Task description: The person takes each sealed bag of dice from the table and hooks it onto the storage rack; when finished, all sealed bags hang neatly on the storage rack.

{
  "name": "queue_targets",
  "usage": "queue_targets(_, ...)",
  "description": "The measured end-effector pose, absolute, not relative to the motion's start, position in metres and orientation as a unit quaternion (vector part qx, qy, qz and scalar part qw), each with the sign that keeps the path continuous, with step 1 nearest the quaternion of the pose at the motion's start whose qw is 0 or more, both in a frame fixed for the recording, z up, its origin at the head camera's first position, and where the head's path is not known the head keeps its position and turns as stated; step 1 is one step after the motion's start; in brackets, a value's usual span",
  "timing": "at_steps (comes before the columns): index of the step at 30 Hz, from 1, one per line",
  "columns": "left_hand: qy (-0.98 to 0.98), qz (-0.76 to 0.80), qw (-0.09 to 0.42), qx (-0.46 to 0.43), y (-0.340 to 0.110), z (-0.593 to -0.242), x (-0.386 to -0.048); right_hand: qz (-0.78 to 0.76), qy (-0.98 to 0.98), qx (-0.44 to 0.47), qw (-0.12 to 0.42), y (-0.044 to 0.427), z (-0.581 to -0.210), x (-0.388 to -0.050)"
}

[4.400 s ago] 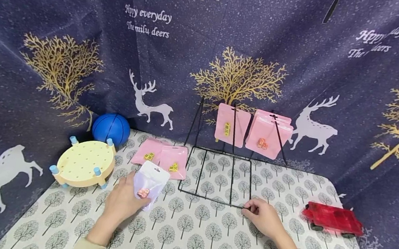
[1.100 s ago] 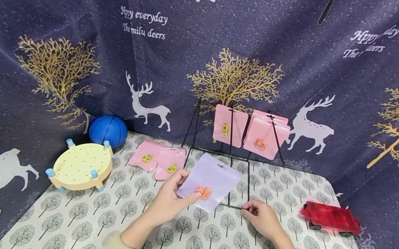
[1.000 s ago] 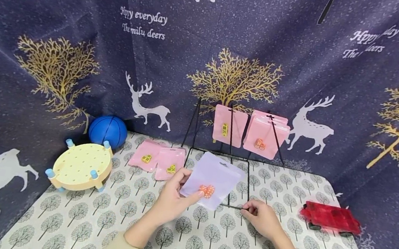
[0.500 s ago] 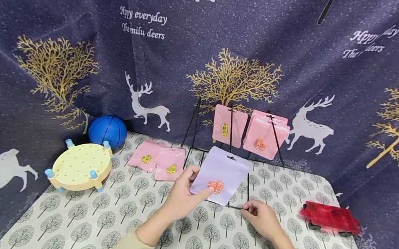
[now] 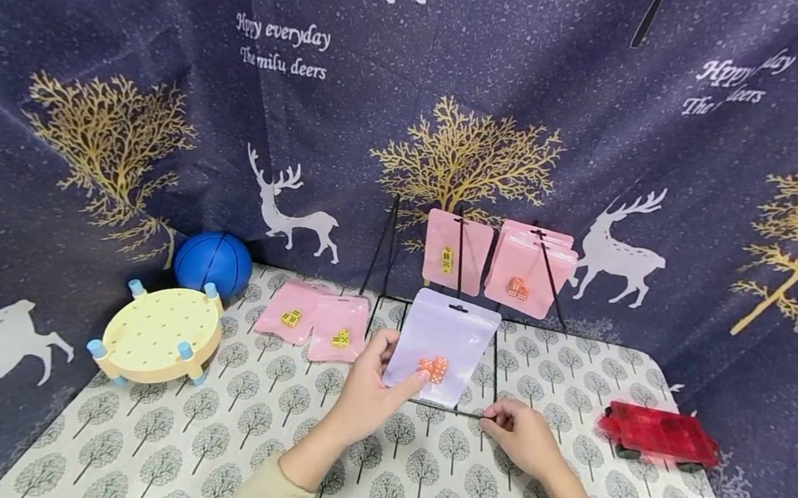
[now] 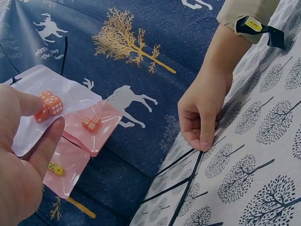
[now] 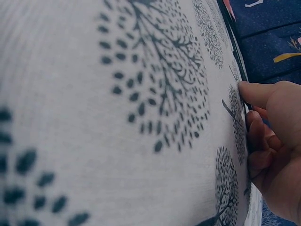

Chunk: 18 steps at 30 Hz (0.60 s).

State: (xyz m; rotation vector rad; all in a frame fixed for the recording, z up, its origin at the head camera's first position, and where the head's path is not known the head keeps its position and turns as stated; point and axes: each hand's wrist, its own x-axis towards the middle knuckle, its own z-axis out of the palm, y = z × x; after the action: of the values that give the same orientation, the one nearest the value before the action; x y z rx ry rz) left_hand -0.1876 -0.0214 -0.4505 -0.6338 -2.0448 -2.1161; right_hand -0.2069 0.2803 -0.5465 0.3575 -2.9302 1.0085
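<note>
My left hand (image 5: 367,392) pinches a lilac zip bag (image 5: 450,336) by its left lower edge, thumb in front over the orange dice (image 5: 438,369) inside. The bag stands nearly upright above the base of a black wire rack (image 5: 496,354), its hang hole at the top. With curled fingers, my right hand (image 5: 520,435) pinches the rack's front right corner. On the rack's prongs hang a pink bag with yellow dice (image 5: 473,246) and, to the right, pink bags with orange dice (image 5: 548,269) at the front, one behind another.
Two pink bags with yellow dice (image 5: 352,316) lie on the table left of the rack. Farther left are a cream pegged stool-like toy (image 5: 161,327) and a blue ball (image 5: 213,265). A red toy car (image 5: 662,435) stands at the right. Patterned cloth (image 5: 357,109) hangs behind.
My left hand has lifted the lilac bag off the left side and carried it right, over the rack base, turning it more upright. My right hand stays on the rack corner.
</note>
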Motion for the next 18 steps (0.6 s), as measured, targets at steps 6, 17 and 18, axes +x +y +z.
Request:
queue_targets(6, -0.682, -0.698, 0.070, -0.208, -0.019, -0.452, -0.191, 0.324, -0.939, 0.114, 0.008, 0.281, -0.547, -0.207)
queue_targets(17, -0.681, -0.708, 0.060, -0.174, -0.012, -0.449, -0.198, 0.328, -0.938, 0.109, 0.009, 0.279, -0.546, -0.206)
queue_targets(18, -0.679, -0.711, 0.060, -0.173, -0.011, -0.448, -0.199, 0.329, -0.938, 0.109, 0.009, 0.279, -0.546, -0.206)
